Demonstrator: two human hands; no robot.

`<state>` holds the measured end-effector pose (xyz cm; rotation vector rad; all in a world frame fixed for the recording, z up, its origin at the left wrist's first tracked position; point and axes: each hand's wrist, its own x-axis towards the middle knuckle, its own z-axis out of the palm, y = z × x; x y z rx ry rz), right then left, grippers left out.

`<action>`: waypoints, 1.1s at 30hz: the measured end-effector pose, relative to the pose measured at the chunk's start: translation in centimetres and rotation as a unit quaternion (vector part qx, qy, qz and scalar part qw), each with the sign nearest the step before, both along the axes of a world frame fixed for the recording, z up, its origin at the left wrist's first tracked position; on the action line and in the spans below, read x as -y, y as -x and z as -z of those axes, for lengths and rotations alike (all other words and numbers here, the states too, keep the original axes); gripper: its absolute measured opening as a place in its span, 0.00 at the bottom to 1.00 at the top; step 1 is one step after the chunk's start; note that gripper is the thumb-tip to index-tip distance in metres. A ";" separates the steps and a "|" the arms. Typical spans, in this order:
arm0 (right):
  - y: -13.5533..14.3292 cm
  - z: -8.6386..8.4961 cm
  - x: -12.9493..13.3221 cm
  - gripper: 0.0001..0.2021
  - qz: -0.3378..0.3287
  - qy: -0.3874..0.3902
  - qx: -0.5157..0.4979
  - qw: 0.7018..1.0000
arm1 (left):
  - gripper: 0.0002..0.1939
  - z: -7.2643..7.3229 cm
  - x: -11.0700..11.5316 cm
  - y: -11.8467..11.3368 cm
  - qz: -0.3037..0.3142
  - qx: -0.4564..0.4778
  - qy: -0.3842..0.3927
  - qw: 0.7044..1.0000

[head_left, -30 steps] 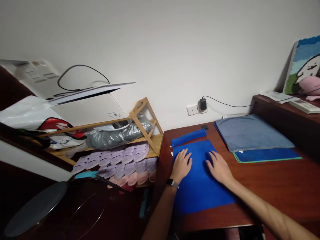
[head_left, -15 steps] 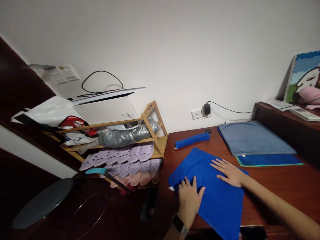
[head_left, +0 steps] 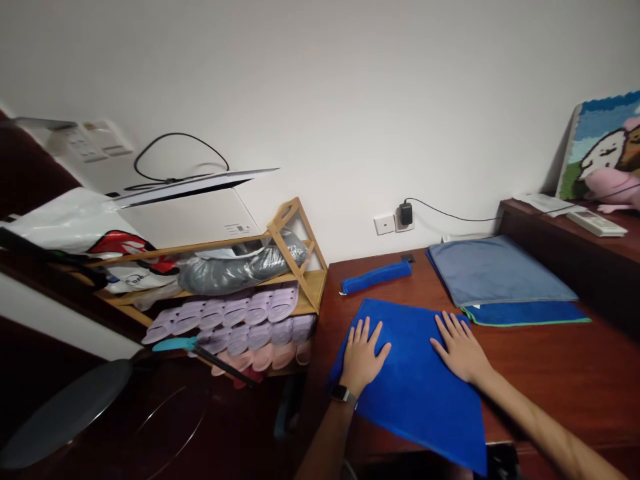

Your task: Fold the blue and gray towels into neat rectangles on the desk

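A bright blue cloth (head_left: 415, 393) lies spread on the reddish-brown wooden desk (head_left: 540, 360), its near corner hanging past the front edge. Flat on the cloth's left part rests my left hand (head_left: 361, 360), fingers spread, a watch on its wrist. My right hand (head_left: 461, 347) presses on the upper right part, its fingers also apart. Neither hand grips anything. Behind the cloth sits a narrow folded blue cloth (head_left: 377, 277). To the right, a grey-blue cloth (head_left: 500, 270) lies over a blue cloth with green edging (head_left: 535, 313).
Left of the desk stands a wooden rack (head_left: 315, 293) with lilac slippers (head_left: 235, 310), a white box (head_left: 195, 223) and a plastic bag (head_left: 60, 223). A charger (head_left: 405, 213) is plugged into the wall. A raised shelf (head_left: 520, 213) bounds the right side.
My left hand has moved up and forward over the cloth, and my right hand's fingers have turned more forward. The cloth has shifted and turned slightly. The view has swung a little right.
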<state>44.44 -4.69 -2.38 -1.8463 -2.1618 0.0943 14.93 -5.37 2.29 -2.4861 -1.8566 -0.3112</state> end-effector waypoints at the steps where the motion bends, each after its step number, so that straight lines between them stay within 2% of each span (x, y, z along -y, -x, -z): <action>1: -0.1 -0.5 -1.0 0.38 -0.036 0.001 0.003 0.999 | 0.33 0.4 1.1 0.0 -0.028 -0.002 -0.011 1.000; 4: 0.0 -1.7 -3.6 0.36 -0.134 0.011 0.015 0.991 | 0.34 1.2 4.4 -0.2 -0.099 -0.009 -0.051 0.994; 5: 0.1 -1.8 -4.2 0.35 -0.145 0.008 0.018 0.989 | 0.34 1.3 5.1 -0.3 -0.109 -0.011 -0.064 0.992; 7: 0.3 -1.4 -4.5 0.34 -0.119 -0.006 0.013 0.993 | 0.32 1.0 5.6 -0.6 -0.104 -0.013 -0.080 0.991; 9: 0.5 -0.6 -4.3 0.34 -0.069 -0.013 0.000 0.998 | 0.29 0.3 4.7 -1.1 -0.076 -0.008 -0.085 0.993; 13: 0.7 0.5 -3.4 0.35 -0.023 0.000 0.002 1.000 | 0.29 -1.0 0.7 -3.5 -0.006 0.014 -0.059 0.998; 18: 0.7 -0.1 -3.5 0.35 0.000 0.020 0.041 0.999 | 0.31 -0.2 -3.6 -5.7 0.039 0.020 -0.006 0.999; 23: 0.8 -1.2 -4.5 0.35 0.004 0.015 0.040 0.999 | 0.33 0.5 -4.7 -5.9 0.053 0.005 0.015 0.998; 26: 0.9 -1.5 -4.8 0.36 -0.004 0.033 0.042 0.999 | 0.32 0.4 -4.8 -5.2 0.044 -0.002 0.022 0.999; 31: 1.0 -1.8 -4.6 0.36 -0.002 0.043 0.046 0.998 | 0.33 0.4 -5.1 -0.4 -0.082 -0.032 0.016 0.996; 33: 1.0 -2.0 -4.5 0.35 0.006 0.043 0.043 0.998 | 0.33 0.2 -5.2 1.0 -0.104 -0.052 0.006 0.993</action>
